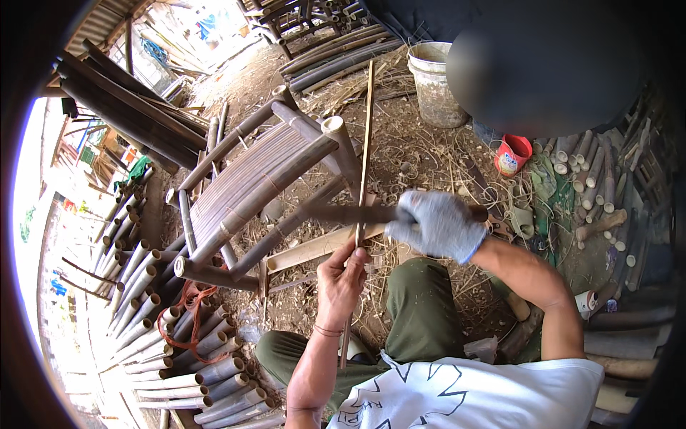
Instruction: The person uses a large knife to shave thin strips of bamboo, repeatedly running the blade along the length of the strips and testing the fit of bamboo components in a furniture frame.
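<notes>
My bare left hand [340, 281] is closed around a long, thin bamboo strip [367, 136], which stretches away from my lap, with its lower end between my knees. My right hand [437, 224], in a grey work glove, grips the handle of a large knife [350, 214]. Its dark blade points left and lies across the strip just beyond my left fingers. Whether the edge has cut into the strip, I cannot tell. Left of the strip stands a dark bamboo chair frame [264, 179] with a slatted panel.
Cut bamboo poles [207, 365] are heaped at the lower left, with red twine [189, 322] on them. A dirty white bucket [434, 86] and a red container [512, 154] sit at the far right. Shavings litter the dirt floor [407, 154]. Short bamboo pieces [597, 171] lie along the right.
</notes>
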Demonstrator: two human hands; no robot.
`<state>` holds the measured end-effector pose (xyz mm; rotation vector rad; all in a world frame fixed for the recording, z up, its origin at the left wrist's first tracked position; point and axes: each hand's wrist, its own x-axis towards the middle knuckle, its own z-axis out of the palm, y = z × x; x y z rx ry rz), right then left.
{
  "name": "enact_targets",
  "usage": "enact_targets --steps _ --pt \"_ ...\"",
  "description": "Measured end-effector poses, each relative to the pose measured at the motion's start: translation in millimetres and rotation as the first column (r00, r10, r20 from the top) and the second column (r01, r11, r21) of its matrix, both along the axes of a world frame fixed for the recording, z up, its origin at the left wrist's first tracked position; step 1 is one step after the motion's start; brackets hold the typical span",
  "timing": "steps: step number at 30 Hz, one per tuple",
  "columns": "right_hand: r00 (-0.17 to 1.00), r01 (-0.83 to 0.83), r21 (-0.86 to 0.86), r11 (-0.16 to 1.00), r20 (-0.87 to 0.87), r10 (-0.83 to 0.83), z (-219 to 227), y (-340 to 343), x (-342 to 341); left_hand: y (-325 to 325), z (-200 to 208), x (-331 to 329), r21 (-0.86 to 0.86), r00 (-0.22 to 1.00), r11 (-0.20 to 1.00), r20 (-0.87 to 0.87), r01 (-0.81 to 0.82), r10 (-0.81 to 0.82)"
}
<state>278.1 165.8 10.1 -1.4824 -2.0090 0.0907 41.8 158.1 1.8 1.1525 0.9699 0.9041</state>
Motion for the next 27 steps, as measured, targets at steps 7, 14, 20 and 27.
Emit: enact_targets --steps 7,14,20,27 --pt "0.992 0.125 0.082 0.989 0.003 -0.126 -20 14 14 -28 -22 -3 0.204 0.994 0.979 -0.093 -0.031 0.051" --pt "0.957 0.289 -0.02 0.957 0.017 -0.289 -5 29 63 -81 -34 -32 0.254 0.966 0.965 -0.257 0.065 0.002" --pt "0.989 -0.081 0.031 0.996 0.124 0.076 -17 4 44 -79 -25 -37 0.35 0.921 0.932 -0.386 0.09 0.056" --pt "0.807 0.465 -0.051 0.884 -0.385 -0.447 5 60 162 -110 -40 -65 0.286 0.951 0.953 -0.31 0.098 -0.005"
